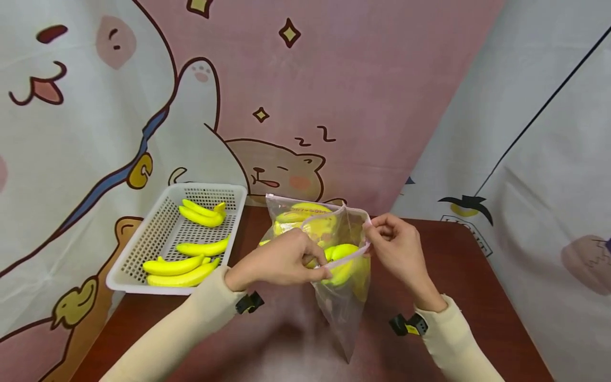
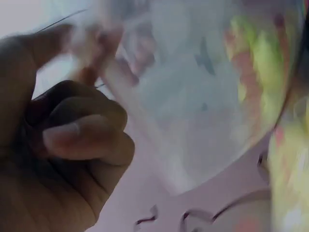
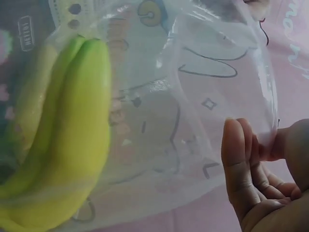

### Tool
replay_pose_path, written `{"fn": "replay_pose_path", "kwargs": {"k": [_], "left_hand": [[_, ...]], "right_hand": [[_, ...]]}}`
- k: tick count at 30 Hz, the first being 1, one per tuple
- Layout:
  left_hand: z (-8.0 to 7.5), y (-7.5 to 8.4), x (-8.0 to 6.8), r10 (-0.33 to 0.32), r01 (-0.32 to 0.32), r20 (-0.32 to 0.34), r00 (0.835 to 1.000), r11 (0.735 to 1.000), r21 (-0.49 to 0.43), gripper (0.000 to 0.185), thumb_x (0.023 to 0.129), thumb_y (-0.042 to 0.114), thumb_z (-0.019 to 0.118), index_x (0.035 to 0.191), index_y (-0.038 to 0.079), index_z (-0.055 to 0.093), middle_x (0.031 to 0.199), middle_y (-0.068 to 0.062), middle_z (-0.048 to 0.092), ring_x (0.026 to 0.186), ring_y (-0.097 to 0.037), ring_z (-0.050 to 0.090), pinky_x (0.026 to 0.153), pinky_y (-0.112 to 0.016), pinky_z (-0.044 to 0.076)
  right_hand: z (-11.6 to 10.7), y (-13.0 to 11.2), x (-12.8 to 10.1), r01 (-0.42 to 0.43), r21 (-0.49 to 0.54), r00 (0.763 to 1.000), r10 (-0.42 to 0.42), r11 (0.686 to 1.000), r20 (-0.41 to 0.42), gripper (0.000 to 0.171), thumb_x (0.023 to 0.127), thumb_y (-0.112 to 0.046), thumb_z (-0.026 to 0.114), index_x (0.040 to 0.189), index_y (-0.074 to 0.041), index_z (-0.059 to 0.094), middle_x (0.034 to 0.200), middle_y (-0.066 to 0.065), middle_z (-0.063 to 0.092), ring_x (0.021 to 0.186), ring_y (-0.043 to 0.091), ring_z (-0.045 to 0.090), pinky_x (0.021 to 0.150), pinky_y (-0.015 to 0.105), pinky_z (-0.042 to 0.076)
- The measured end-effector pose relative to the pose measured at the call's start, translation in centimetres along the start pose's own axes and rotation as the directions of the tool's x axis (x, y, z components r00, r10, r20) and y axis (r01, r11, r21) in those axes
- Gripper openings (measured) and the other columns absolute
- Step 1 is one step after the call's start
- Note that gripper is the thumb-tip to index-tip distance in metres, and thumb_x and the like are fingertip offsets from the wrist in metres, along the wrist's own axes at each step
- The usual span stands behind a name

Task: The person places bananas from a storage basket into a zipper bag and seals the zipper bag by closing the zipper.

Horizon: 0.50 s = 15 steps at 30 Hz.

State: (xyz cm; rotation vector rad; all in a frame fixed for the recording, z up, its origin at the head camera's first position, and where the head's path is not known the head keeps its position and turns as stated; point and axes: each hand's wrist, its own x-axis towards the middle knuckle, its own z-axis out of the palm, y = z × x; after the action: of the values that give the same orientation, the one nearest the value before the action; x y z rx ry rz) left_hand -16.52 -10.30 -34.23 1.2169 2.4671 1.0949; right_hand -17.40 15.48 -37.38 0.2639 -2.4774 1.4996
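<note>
Both hands hold the rim of a clear zip bag [image 1: 334,313] over the table. Thumb and fingers of my left hand [image 1: 288,257] pinch the near edge of its mouth. At the right corner of the mouth, my right hand [image 1: 398,246] pinches the rim. Between the hands the mouth gapes wide. Yellow bananas [image 1: 341,265] show through the plastic, and a pair with greenish tips [image 3: 79,130] fills the left of the right wrist view. In the blurred left wrist view, the left hand [image 2: 72,140] has its fingers curled beside the film.
A white perforated basket [image 1: 129,249] stands to the left with several bananas [image 1: 174,265] lying in it. The dark red table [image 1: 458,297] ends against a cartoon-printed cloth [image 1: 363,106] at the back. Another cloth [image 1: 549,185] hangs on the right.
</note>
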Motion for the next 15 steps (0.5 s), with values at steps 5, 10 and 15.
{"fn": "replay_pose_path", "kwargs": {"k": [5,10,15], "left_hand": [[-0.3,0.1,0.1,-0.002,0.003,0.009,1.0,0.983,-0.184,0.024,0.099,0.017,0.067,0.077,0.009,0.07,0.061,0.011,0.043,0.055,-0.002,0.035,0.055,-0.019,0.031],[-0.6,-0.7,0.4,-0.079,0.057,-0.071,0.994,0.959,-0.276,0.03,0.103,0.031,0.062,0.081,0.013,0.07,0.061,0.007,0.045,0.053,-0.008,0.032,0.053,-0.023,0.03],[-0.8,-2.0,0.4,-0.3,0.235,-0.245,0.922,0.936,-0.262,0.025,0.098,0.037,0.069,0.089,0.014,0.066,0.057,0.005,0.042,0.051,-0.011,0.032,0.051,-0.025,0.03]], "right_hand": [[0.5,0.1,0.1,0.054,0.032,0.998,-0.052,0.998,-0.044,0.02,0.1,-0.022,0.067,0.098,-0.002,0.066,0.079,0.016,0.073,0.058,0.022,0.071,0.057,0.028,0.06],[0.5,0.3,0.2,0.071,-0.019,0.997,-0.071,0.997,-0.022,0.016,0.101,-0.022,0.067,0.098,-0.006,0.066,0.078,0.01,0.072,0.058,0.02,0.068,0.055,0.026,0.057],[0.1,0.5,0.0,0.095,-0.07,0.995,-0.092,0.993,0.042,0.014,0.101,-0.026,0.067,0.098,-0.013,0.065,0.077,0.003,0.072,0.06,0.015,0.063,0.053,0.025,0.047]]}}
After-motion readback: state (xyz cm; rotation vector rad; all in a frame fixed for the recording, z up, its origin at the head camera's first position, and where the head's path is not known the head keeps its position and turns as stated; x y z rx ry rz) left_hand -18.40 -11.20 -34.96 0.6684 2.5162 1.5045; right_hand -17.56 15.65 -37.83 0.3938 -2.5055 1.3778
